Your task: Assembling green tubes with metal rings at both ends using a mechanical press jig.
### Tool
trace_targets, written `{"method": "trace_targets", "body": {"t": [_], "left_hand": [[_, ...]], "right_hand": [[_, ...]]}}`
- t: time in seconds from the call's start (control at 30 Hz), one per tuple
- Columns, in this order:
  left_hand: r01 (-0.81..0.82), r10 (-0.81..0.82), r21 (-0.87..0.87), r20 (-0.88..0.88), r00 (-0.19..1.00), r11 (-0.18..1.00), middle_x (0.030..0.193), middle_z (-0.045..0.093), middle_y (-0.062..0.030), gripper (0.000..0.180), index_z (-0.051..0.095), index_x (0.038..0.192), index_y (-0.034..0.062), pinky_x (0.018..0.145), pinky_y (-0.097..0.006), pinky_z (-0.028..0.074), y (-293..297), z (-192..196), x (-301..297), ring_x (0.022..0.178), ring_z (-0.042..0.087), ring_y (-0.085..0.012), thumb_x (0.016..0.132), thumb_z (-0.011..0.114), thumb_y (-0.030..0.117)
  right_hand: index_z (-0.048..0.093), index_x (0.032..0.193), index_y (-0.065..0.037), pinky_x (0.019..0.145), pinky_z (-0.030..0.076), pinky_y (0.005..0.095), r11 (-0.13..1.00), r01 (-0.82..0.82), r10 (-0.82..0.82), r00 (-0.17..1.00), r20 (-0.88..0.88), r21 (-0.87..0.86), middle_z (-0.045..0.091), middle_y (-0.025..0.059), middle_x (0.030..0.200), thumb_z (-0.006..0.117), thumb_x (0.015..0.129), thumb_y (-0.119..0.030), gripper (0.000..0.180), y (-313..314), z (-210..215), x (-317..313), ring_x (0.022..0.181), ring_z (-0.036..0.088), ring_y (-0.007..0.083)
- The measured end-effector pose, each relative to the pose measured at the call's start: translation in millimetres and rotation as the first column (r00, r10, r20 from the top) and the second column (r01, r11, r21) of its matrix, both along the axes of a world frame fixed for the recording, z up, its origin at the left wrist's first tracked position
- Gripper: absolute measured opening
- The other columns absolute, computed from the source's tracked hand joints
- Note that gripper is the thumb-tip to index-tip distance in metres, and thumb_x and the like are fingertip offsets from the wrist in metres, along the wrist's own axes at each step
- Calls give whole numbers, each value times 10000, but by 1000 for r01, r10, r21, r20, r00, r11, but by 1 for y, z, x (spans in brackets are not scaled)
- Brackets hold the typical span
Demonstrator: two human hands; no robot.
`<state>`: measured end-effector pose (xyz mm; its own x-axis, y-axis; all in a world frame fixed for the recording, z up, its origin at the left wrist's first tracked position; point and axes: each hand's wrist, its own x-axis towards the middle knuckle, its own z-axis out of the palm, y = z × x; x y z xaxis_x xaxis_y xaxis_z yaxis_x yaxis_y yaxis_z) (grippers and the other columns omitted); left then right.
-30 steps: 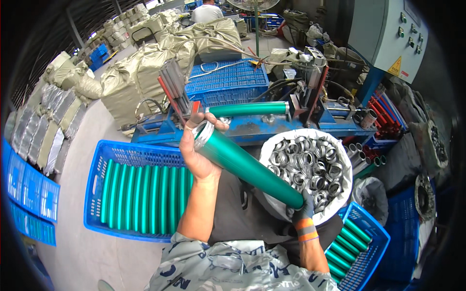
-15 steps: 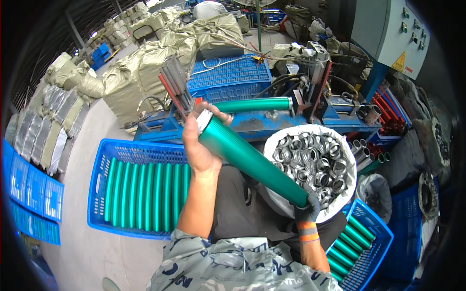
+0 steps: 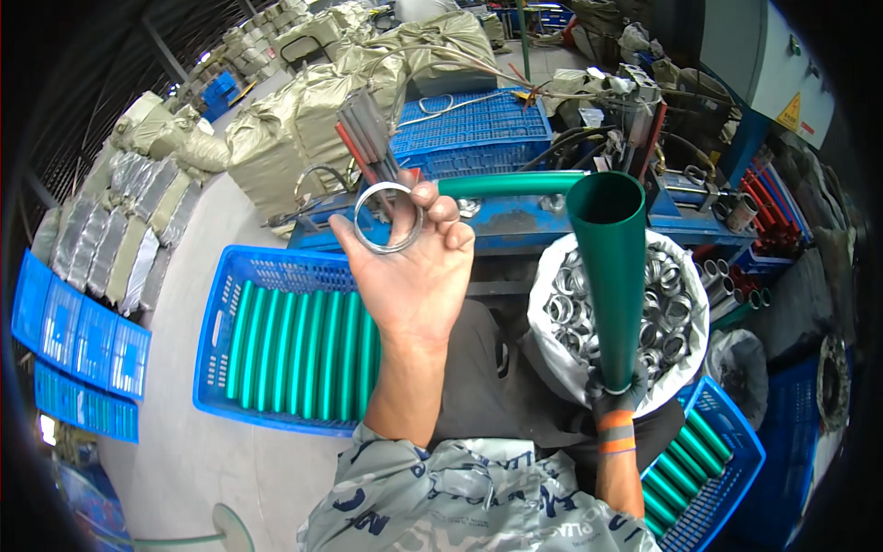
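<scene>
- Nearest, the person's patterned shirt (image 3: 441,497) fills the lower edge.
- Near right, a blue crate (image 3: 747,478) holds a row of green tubes (image 3: 685,455).
- The right hand (image 3: 618,396), in a dark glove with an orange-striped cuff, is closed around the near end of a large green tube (image 3: 609,276); some of its fingers are hidden from view.
- That tube stands up from the glove, its open mouth at the far end, well beyond the fingertips.
- The bare left hand (image 3: 414,267) is raised, palm showing — its fingers half curled about a thin metal ring (image 3: 390,248).
- The ring lies before the index finger, a curled middle fingertip meets its right edge, and the thumb spreads to its left — whether the thumb touches it, I cannot tell.
- To the left, a long crate (image 3: 211,386) holds more tubes side by side.
- Behind the large tube, a white sack (image 3: 694,359) brims with metal rings (image 3: 676,313).
- Farther, another tube (image 3: 515,184) lies across a blue bench (image 3: 524,225).
- Farthest, bulky tan bundles (image 3: 271,147) are piled at left.
</scene>
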<state>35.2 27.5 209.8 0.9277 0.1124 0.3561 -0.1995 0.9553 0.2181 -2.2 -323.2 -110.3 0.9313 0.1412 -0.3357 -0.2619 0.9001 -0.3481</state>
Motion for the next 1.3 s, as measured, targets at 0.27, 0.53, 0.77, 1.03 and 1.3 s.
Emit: {"method": "trace_targets", "body": {"t": [0.27, 0.53, 0.77, 1.03, 1.3], "left_hand": [[134, -123, -92, 118, 985, 987, 1362, 647, -96, 1003, 588, 1508, 4, 794, -342, 428, 3, 1, -7, 1068, 640, -203, 963, 803, 818], [125, -111, -262, 67, 992, 957, 1751, 558, -246, 1281, 341, 1760, -24, 1015, -440, 670, 9, -7, -7, 1501, 701, -308, 903, 876, 763], [141, -124, -164, 107, 986, 976, 1764, 549, -257, 1201, 349, 1764, -28, 1003, -455, 680, 15, -13, -5, 1498, 701, -334, 1031, 646, 875], [-268, 281, 90, -172, 944, 959, 1497, 752, -211, 811, 666, 1505, 40, 1005, -477, 649, 18, -34, 12, 1354, 757, -361, 1124, 606, 754], [-417, 438, 284, -12, 899, 863, 1204, 756, -174, 427, 771, 1243, 19, 976, -505, 661, 33, -44, 13, 1076, 749, -325, 1146, 672, 423]], "right_hand": [[775, 1119, -104, 553, 592, 367, 999, 54, -53, 995, -79, 4, 824, 116, 952, 767, 1023, -491, 398, 1, 5, -1, 699, 761, 281], [790, 1164, -104, 594, 642, 372, 999, 36, -35, 998, -55, 27, 853, 117, 1010, 776, 1027, -485, 405, 0, -5, -1, 773, 807, 280], [791, 1209, -114, 613, 649, 365, 997, 69, -70, 994, -87, -21, 856, 93, 1039, 758, 1061, -524, 438, 0, -16, -1, 780, 811, 277], [778, 1364, -92, 572, 520, 380, 942, 161, -134, 985, 110, -293, 825, 104, 1065, 648, 1123, -551, 535, 16, 0, -12, 778, 738, 256], [645, 1564, 25, 1102, 576, 426, 654, 521, -256, 835, 487, -549, 753, 141, 1302, 679, 1149, -398, 594, 21, 17, -39, 1168, 728, 242]]}}
